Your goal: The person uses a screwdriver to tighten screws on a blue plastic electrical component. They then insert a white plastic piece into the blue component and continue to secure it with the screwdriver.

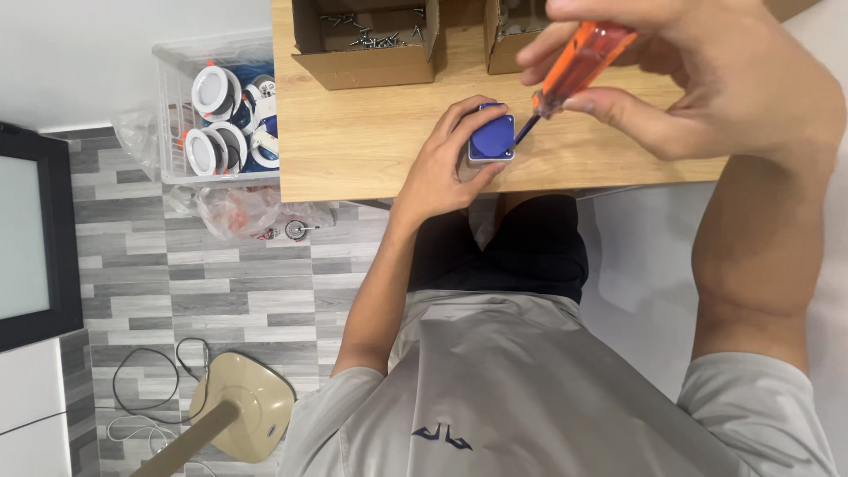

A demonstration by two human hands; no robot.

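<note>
Head cam looking straight down: left hand [446, 163] has its fingers wrapped around a small blue square box [491, 139] near the table [371, 141] front edge, center frame. Right hand [698, 75], upper right, fingers pinched on an orange-handled screwdriver [579, 66], tip at the box's right corner. Cardboard box of screws [367, 40] sits up top.

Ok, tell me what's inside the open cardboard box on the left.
The cardboard box holds loose dark screws scattered on its bottom. Its near wall hides the front part of the bottom, and the top edge of the picture cuts off the rest.
</note>
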